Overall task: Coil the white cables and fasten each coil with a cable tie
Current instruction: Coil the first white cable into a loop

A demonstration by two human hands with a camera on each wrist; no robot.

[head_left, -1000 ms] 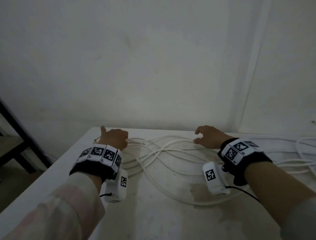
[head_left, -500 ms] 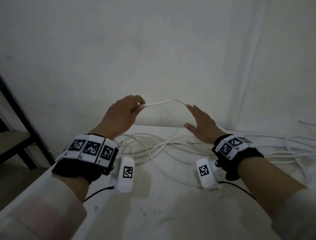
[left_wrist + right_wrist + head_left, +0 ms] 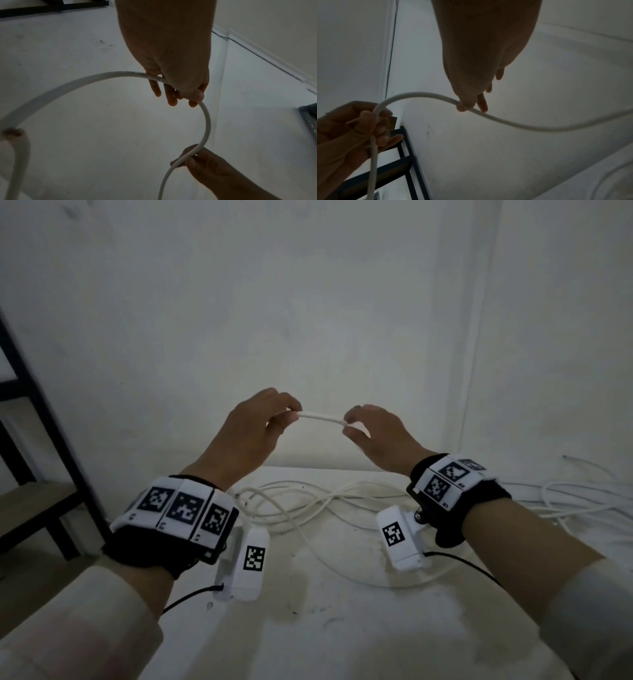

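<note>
Now closed in from an open palm, right hand (image 3: 375, 436) pinches cable (image 3: 321, 418) beside left hand (image 3: 255, 429), also pinching it, both raised above surface (image 3: 342, 628); remaining cable loops lie tangled below.

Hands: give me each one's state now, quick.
Left hand: gripping the thin white round cable.
Right hand: pinching the same cable.

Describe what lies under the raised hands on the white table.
Loose white cables lie tangled on the white table, uncoiled. Wrists hide parts of them; no cable tie shows.
</note>
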